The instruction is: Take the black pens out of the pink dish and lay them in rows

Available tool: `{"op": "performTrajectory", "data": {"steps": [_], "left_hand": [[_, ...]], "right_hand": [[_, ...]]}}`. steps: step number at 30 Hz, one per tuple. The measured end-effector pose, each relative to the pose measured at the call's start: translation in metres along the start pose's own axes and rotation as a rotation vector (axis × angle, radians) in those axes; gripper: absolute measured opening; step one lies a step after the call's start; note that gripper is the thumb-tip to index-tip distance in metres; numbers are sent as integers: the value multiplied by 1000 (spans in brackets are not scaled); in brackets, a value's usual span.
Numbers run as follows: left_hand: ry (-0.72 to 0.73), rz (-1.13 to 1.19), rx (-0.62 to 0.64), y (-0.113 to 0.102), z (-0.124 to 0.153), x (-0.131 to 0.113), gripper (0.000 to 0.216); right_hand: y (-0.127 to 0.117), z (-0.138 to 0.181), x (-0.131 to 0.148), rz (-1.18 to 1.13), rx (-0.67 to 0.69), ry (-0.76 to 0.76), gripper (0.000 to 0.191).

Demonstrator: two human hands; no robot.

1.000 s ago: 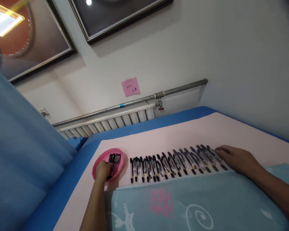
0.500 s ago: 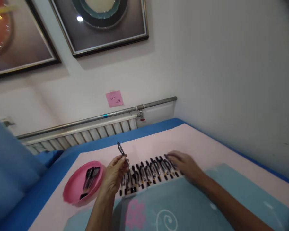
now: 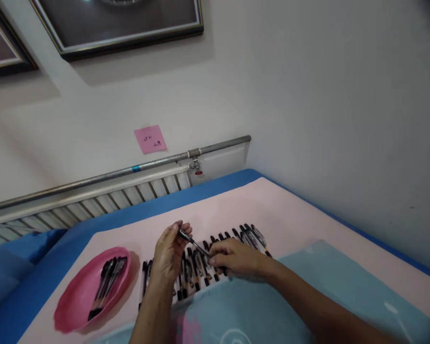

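Note:
A black-capped pen (image 3: 197,245) is held slantwise between my two hands, above the row of pens. My left hand (image 3: 169,251) is closed on its upper, dark end, with thumb and fingers pinching. On its lower end my right hand (image 3: 241,260) is closed, and the fingers hide the tip. Below and around both hands lies a row of pens (image 3: 195,270) with black caps and clear barrels, partly covered by the hands. At the row's right end, several pens (image 3: 252,235) lie close together.
On the left a pink bowl (image 3: 69,291) holds a bundle of pens (image 3: 107,284). The pink table cover (image 3: 286,217) has a blue edge. Light-blue cloth (image 3: 301,277) covers the near side. Behind stand a radiator (image 3: 129,196) and pipe; a pink note (image 3: 150,139) is on the wall.
My right hand has moved left from the row's right end to the lower end of the pen in my left hand. That pen has tilted lower. The view has shifted right.

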State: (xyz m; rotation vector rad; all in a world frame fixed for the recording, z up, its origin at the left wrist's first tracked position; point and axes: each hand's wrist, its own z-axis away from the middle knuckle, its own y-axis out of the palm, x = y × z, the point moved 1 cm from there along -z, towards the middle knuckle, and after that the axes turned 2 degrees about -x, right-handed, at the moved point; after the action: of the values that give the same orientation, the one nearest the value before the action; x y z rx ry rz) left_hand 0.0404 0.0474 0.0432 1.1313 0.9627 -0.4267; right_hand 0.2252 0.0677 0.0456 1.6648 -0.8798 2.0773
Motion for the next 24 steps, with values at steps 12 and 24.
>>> {"op": "performTrajectory", "data": {"steps": [12,24], "left_hand": [[-293,-20,119,-25,8,7,33],[-204,-21,79,-14,16,13,29]], "right_hand": [[1,7,-2,-129,88,157,18],[18,5,-6,-339,142,221,16]]}}
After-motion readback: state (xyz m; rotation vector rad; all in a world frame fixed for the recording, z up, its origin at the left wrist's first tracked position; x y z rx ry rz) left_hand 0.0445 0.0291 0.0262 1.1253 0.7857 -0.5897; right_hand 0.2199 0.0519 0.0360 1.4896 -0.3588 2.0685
